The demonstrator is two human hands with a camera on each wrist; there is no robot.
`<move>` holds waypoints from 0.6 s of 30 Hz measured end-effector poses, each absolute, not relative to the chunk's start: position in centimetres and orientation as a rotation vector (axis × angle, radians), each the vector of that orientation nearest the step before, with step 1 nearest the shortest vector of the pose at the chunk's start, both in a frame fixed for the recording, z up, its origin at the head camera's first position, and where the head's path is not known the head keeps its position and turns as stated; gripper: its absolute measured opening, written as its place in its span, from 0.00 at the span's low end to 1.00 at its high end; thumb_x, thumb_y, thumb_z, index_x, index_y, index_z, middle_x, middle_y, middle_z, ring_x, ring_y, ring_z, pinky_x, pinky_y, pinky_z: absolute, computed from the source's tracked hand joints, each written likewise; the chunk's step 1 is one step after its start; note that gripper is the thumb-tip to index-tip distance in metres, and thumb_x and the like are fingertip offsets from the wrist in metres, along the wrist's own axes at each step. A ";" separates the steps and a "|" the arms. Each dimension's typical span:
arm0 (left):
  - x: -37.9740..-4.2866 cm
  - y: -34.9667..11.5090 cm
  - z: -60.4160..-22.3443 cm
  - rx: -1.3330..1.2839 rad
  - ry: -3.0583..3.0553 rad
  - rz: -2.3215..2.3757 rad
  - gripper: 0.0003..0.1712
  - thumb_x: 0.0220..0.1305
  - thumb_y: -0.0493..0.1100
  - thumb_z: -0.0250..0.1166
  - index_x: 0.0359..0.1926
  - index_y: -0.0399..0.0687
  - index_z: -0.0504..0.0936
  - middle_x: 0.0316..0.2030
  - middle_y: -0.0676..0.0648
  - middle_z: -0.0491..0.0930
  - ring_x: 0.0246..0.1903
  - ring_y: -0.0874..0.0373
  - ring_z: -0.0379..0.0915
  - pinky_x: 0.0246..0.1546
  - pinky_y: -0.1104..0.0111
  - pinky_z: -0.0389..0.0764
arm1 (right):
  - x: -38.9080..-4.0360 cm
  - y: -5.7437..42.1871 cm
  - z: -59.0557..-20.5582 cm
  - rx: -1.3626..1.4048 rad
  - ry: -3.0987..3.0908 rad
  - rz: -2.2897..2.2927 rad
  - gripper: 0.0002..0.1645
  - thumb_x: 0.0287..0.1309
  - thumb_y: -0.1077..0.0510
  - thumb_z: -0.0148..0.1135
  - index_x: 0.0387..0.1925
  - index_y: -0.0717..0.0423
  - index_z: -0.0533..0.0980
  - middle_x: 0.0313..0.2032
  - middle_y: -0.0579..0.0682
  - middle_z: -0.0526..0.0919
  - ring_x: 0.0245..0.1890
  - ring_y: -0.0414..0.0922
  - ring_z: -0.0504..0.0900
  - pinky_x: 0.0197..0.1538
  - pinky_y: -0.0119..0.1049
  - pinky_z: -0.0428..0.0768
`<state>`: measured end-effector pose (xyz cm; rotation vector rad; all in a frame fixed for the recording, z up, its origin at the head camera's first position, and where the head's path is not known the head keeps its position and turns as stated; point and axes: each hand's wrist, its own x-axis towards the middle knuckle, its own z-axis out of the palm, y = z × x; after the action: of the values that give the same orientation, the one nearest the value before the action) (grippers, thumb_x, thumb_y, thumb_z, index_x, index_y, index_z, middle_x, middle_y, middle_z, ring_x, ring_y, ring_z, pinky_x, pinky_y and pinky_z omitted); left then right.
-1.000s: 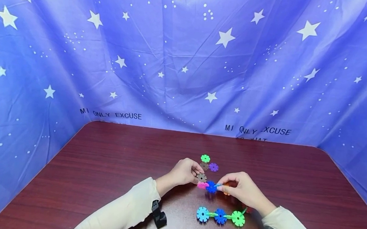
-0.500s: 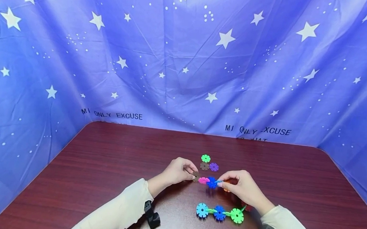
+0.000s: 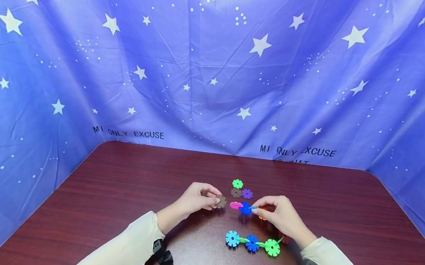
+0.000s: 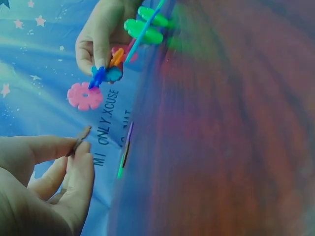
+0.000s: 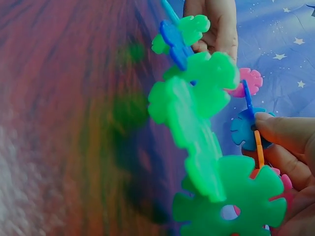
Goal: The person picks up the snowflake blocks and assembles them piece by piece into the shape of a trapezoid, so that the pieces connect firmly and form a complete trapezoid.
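My left hand [image 3: 195, 199] pinches a brown notched snowflake disc [image 3: 221, 202] between thumb and fingers, standing a small gap left of the pink disc. Across from it, my right hand [image 3: 281, 215] pinches a light-blue disc [image 5: 241, 129] in a chain of interlocked discs. A pink disc [image 3: 235, 205] forms the free end of this chain, slotted into a dark-blue disc [image 3: 245, 208]. On the other side of the grip comes an orange disc [image 5: 259, 149]. The chain bends round towards the body through green discs [image 5: 236, 191] to a light-blue disc [image 3: 232, 238] at its other end.
Beyond the hands, a green disc [image 3: 237, 183], another brown disc [image 3: 235, 192] and a purple disc [image 3: 246, 194] lie close together on the dark red table [image 3: 138, 176]. A blue curtain with stars [image 3: 217, 66] hangs behind the table.
My left hand has drawn the brown disc leftwards, away from the pink disc it overlapped earlier. The chain in my right hand has shifted slightly away from the body.
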<state>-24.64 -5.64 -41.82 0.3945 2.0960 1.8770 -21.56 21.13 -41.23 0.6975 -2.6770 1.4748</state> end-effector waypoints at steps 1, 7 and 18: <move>-24.5 -5.7 -41.8 0.364 2.068 1.895 0.13 0.55 0.29 0.63 0.42 0.26 0.79 0.27 0.47 0.82 0.24 0.62 0.78 0.29 0.67 0.83 | -21.6 21.1 -41.2 0.696 -2.674 1.473 0.03 0.54 0.57 0.67 0.32 0.51 0.83 0.27 0.51 0.84 0.20 0.45 0.78 0.24 0.33 0.78; -23.8 -5.5 -41.6 0.277 1.932 2.000 0.15 0.56 0.29 0.62 0.44 0.23 0.77 0.30 0.44 0.84 0.23 0.63 0.79 0.28 0.70 0.82 | -21.7 21.3 -41.5 0.698 -2.672 1.461 0.03 0.54 0.56 0.67 0.32 0.50 0.83 0.27 0.50 0.84 0.20 0.45 0.78 0.24 0.33 0.78; -23.5 -4.9 -41.6 0.223 1.859 2.068 0.15 0.57 0.27 0.61 0.45 0.21 0.76 0.30 0.43 0.84 0.23 0.63 0.79 0.27 0.73 0.81 | -21.8 21.1 -41.6 0.688 -2.663 1.458 0.03 0.54 0.56 0.67 0.32 0.50 0.83 0.27 0.46 0.83 0.19 0.44 0.77 0.23 0.33 0.78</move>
<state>-23.49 -4.86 -41.57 0.2227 1.8594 2.0678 -21.84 21.05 -41.55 0.6878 -2.6629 1.4578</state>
